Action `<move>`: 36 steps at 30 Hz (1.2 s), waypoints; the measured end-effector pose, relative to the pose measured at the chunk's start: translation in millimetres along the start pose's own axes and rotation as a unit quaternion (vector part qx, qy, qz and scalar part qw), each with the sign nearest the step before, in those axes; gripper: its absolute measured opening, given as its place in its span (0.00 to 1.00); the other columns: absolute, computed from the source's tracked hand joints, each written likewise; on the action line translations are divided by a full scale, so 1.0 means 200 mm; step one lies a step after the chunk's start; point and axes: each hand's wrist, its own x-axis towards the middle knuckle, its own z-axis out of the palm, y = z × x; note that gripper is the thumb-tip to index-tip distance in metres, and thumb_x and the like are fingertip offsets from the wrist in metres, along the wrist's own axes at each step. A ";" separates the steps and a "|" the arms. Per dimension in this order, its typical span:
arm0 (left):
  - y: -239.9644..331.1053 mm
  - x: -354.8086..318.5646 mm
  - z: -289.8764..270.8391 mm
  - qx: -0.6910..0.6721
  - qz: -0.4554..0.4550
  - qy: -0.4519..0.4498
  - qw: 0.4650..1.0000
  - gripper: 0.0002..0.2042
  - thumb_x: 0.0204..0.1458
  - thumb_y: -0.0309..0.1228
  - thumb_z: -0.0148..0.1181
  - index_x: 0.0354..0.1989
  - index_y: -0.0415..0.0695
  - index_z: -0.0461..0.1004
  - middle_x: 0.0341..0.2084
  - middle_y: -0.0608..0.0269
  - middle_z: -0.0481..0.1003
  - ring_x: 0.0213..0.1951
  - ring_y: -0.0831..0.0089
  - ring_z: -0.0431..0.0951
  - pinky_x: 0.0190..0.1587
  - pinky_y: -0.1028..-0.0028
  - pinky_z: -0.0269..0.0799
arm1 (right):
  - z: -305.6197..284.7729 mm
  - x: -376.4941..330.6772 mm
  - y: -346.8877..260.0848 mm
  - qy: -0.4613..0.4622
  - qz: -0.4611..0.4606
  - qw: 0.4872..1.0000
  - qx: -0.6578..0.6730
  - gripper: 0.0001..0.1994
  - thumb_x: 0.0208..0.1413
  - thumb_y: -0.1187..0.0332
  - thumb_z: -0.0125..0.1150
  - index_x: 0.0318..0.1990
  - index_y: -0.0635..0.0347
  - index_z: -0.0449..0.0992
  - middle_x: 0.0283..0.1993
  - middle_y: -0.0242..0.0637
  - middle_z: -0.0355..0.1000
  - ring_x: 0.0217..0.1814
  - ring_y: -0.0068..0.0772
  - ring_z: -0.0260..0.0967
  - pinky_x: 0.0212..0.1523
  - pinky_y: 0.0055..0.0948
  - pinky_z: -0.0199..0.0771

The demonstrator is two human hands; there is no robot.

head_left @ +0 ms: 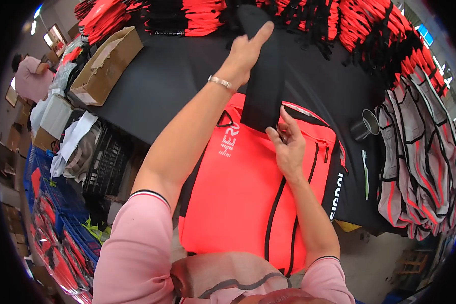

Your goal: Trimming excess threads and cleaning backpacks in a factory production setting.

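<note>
A long black fabric panel (266, 86) stretches between my two hands, over the top of a bright coral-red backpack (233, 197). At its far part, my left hand (243, 57) is closed on the panel's left edge, thumb outstretched along it and the other fingers mostly hidden. Lower down, my right hand (290, 149) pinches near the panel's near right corner. The backpack lies on the table with its top toward the far side, and its near end overhangs the table edge by my body. Black zips run down its right side, and the top opening shows partly behind the panel.
Stacks of red and black pieces (359, 30) line the table's far side. On the right are a metal cup (365, 125), a toothbrush (365, 175) and grey mesh-like pieces (415, 157). A cardboard box (109, 66), black crate (106, 164) and another person (33, 76) are left.
</note>
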 end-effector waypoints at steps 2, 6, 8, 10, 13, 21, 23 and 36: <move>0.11 -0.07 0.03 -0.040 0.032 0.039 0.998 0.22 0.56 0.45 0.62 0.40 0.34 0.72 0.34 0.61 0.76 0.36 0.76 0.75 0.42 0.73 0.74 | -0.05 -0.06 -0.06 -0.010 -0.010 0.999 -0.043 0.26 0.55 0.78 0.65 0.62 0.53 0.71 0.34 0.24 0.66 0.28 0.11 0.58 0.33 0.14 0.64; 0.00 -0.40 0.04 -0.040 0.095 -0.203 0.974 0.24 0.53 0.32 0.65 0.56 0.33 0.69 0.45 0.63 0.76 0.45 0.79 0.73 0.49 0.74 0.72 | -0.21 -0.05 -0.35 0.105 -0.104 0.989 0.012 0.19 0.57 0.73 0.66 0.56 0.62 0.73 0.35 0.27 0.70 0.32 0.13 0.64 0.34 0.15 0.66; -0.12 -0.71 0.03 -0.031 -0.016 -0.320 0.947 0.21 0.55 0.31 0.62 0.56 0.36 0.70 0.47 0.65 0.75 0.49 0.79 0.72 0.54 0.75 0.69 | -0.27 -0.04 -0.48 0.127 -0.086 0.987 -0.039 0.15 0.56 0.71 0.67 0.49 0.66 0.75 0.33 0.27 0.70 0.33 0.13 0.65 0.34 0.14 0.66; -0.26 -0.89 -0.04 -0.040 -0.099 -0.381 0.918 0.24 0.55 0.32 0.63 0.59 0.36 0.68 0.47 0.62 0.76 0.48 0.77 0.73 0.54 0.75 0.68 | -0.29 -0.09 -0.50 0.048 -0.009 0.998 -0.049 0.09 0.55 0.71 0.68 0.38 0.66 0.76 0.28 0.23 0.67 0.30 0.12 0.61 0.32 0.14 0.62; -0.29 -1.03 -0.13 -0.025 -0.116 -0.388 0.914 0.25 0.54 0.34 0.65 0.58 0.35 0.68 0.45 0.61 0.76 0.46 0.77 0.74 0.51 0.74 0.70 | -0.30 -0.22 -0.44 -0.007 0.055 0.996 -0.065 0.06 0.56 0.71 0.67 0.33 0.63 0.78 0.24 0.19 0.66 0.27 0.09 0.56 0.29 0.14 0.57; -0.35 -1.21 -0.14 0.177 0.210 -0.267 0.924 0.19 0.41 0.29 0.73 0.44 0.38 0.79 0.48 0.54 0.74 0.53 0.67 0.69 0.54 0.67 0.67 | -0.14 -0.49 -0.24 0.066 0.283 0.921 0.261 0.10 0.54 0.63 0.69 0.29 0.55 0.75 0.22 0.22 0.66 0.14 0.14 0.56 0.13 0.19 0.52; -0.36 -1.22 -0.16 0.169 0.194 -0.271 0.928 0.18 0.37 0.26 0.73 0.40 0.40 0.81 0.53 0.54 0.72 0.58 0.60 0.64 0.59 0.64 0.63 | -0.13 -0.57 -0.25 -0.020 0.427 0.852 0.302 0.13 0.55 0.58 0.68 0.29 0.52 0.71 0.21 0.23 0.65 0.15 0.17 0.61 0.10 0.19 0.54; -0.52 -1.39 -0.19 0.198 0.221 -0.173 0.939 0.14 0.36 0.21 0.75 0.36 0.41 0.83 0.30 0.62 0.76 0.32 0.71 0.78 0.35 0.75 0.76 | -0.23 -0.87 -0.48 0.028 0.141 0.980 -0.138 0.08 0.56 0.72 0.66 0.38 0.67 0.76 0.34 0.33 0.76 0.35 0.18 0.71 0.38 0.20 0.72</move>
